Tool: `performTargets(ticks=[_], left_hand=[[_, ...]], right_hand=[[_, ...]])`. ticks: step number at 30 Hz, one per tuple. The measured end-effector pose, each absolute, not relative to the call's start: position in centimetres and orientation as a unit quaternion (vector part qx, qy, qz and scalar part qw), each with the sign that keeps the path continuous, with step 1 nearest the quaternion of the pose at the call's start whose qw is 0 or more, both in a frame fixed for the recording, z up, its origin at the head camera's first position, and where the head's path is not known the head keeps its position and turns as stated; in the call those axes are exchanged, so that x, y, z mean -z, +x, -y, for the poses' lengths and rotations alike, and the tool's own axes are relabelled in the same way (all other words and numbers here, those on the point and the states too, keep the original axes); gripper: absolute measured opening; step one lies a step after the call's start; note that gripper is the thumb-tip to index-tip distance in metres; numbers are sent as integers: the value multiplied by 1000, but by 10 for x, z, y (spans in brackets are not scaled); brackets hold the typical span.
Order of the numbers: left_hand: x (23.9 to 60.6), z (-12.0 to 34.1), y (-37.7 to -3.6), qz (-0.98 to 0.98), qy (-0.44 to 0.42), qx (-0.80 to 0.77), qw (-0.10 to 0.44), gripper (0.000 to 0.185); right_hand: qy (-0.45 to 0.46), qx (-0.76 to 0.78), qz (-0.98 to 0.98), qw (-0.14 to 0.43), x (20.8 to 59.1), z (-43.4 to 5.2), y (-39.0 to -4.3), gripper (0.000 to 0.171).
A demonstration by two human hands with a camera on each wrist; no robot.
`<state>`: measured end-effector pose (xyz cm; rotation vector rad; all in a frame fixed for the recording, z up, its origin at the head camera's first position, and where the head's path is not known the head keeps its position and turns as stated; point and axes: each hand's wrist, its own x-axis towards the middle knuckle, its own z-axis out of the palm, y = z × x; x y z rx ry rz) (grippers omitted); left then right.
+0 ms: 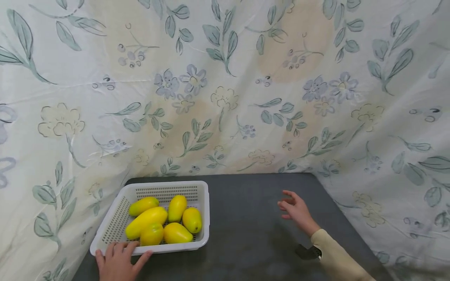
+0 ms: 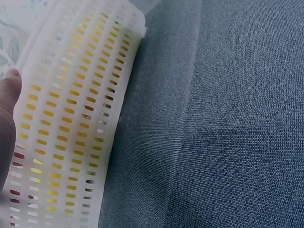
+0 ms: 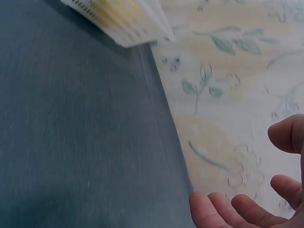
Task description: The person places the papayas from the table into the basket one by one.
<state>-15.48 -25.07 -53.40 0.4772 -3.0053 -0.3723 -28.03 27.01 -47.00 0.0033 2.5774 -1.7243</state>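
A white perforated basket [image 1: 116,218] stands on the dark grey worktop [image 1: 246,218], at the worktop's left edge and close to its near edge. The basket holds six yellow mangoes [image 1: 165,220], lying together on its floor and touching one another.

Left hand [image 1: 117,263]: positioned at the near left corner of the basket. The fingers lie fairly straight against the near rim, with the thumb spread to the right along the rim. The grip is spread and pressing on the rim, not curled round it. In the left wrist view a thumb [image 2: 8,95] shows at the left edge beside the slotted basket wall [image 2: 71,118], through which yellow fruit is visible.

Right hand [image 1: 295,208]: held above the bare worktop, right of centre and well apart from the basket. The fingers are loosely extended and point left toward the basket. The grip is spread and holds nothing. In the right wrist view the fingertips [image 3: 218,209] appear relaxed and separated, with a corner of the basket [image 3: 123,19] at the top of the view. A cream sleeve [image 1: 337,257] covers the right forearm.

A floral cloth [image 1: 225,86] hangs behind the worktop and along its left and right edges.
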Motion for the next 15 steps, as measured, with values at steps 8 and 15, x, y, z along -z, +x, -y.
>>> performTargets(ticks=[8, 15], left_hand=[[529, 259, -156, 979, 152, 136, -8, 111], [498, 259, -161, 975, 143, 168, 20, 93]], right_hand=[[19, 541, -840, 26, 475, -290, -279, 64], [27, 528, -849, 7, 467, -289, -280, 62]])
